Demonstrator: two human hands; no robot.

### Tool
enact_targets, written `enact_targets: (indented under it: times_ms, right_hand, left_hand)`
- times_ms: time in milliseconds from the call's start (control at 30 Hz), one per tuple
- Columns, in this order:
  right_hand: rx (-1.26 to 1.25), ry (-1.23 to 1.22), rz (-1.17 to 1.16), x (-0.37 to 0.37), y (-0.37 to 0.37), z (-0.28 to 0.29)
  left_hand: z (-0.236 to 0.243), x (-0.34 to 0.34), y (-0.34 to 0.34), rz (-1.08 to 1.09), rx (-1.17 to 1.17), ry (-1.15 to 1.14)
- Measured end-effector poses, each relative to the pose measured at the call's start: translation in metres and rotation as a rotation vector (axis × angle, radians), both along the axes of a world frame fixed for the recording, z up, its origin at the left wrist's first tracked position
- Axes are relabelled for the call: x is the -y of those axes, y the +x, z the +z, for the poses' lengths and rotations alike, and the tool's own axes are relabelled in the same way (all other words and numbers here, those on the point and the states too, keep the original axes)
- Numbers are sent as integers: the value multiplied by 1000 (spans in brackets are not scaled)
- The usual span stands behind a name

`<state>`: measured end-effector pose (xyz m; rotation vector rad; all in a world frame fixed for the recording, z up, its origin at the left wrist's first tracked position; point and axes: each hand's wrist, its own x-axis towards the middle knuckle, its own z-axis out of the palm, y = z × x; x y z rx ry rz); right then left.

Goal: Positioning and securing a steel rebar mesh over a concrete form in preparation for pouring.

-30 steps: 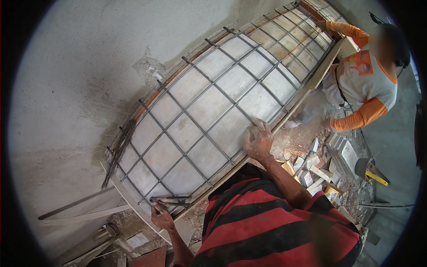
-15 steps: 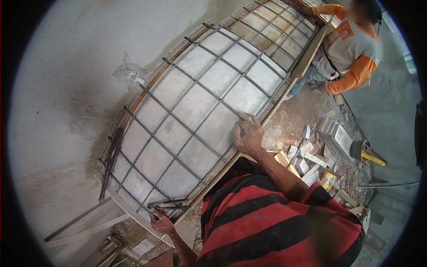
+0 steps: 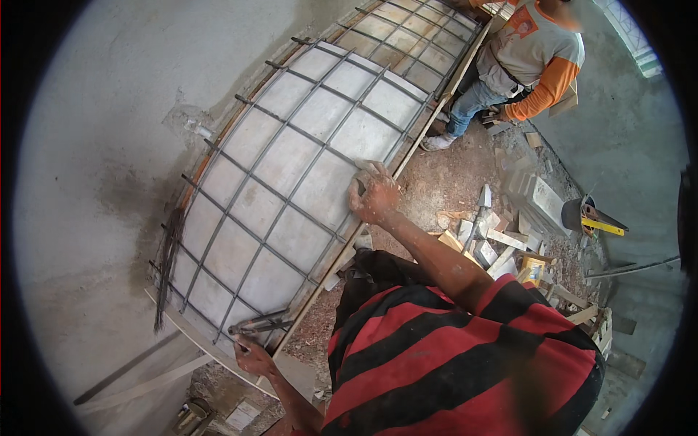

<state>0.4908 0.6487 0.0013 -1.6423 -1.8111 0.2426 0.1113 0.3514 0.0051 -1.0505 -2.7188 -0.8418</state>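
Note:
A grid of dark steel bars [image 3: 287, 203] lies over pale panels [image 3: 254, 163] in a long wooden form [image 3: 323, 287] along the wall. My right hand [image 3: 373, 192] is curled over the grid's near edge, beside the board. My left hand [image 3: 253, 356] is at the lower left corner, fingers closed just below a dark hinged metal tool [image 3: 262, 323] lying across the bars; what they pinch is hidden. A bundle of thin dark wire [image 3: 166, 269] hangs at the grid's left end.
A co-worker in orange sleeves [image 3: 538, 65] stands by the far section, right hand low near a dark object. Offcuts and rubble [image 3: 502, 247], stacked pale slabs [image 3: 544, 207] and a bucket with a yellow tool [image 3: 574, 218] lie right. A bare wall [image 3: 109, 145] runs left.
The view has shifted, moving the form left and upward in the picture. The co-worker's legs now show more. My hands stay in much the same places on the form.

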Motion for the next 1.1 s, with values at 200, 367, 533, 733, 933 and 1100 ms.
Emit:
enact_targets:
  times_ms: [200,367,533,733,933,1100]
  right_hand:
    - [1,-42,42,-3,0,1]
    - [-6,-85,-1,-4,-3,1]
    - [1,-83,30,-4,-1,0]
    - [63,10,144,-5,9,6]
    - [-124,-241,327,-44,43,24]
    - [-457,-349,375,-142,68,17]
  left_hand:
    - [-20,13,-13,99,-124,-50]
    - [-9,7,0,125,-72,-41]
    - [-14,15,3,227,-216,11]
    - [-3,-19,54,355,384,423]
    - [-18,-24,45,583,186,291]
    - [-20,-27,47,613,65,287]
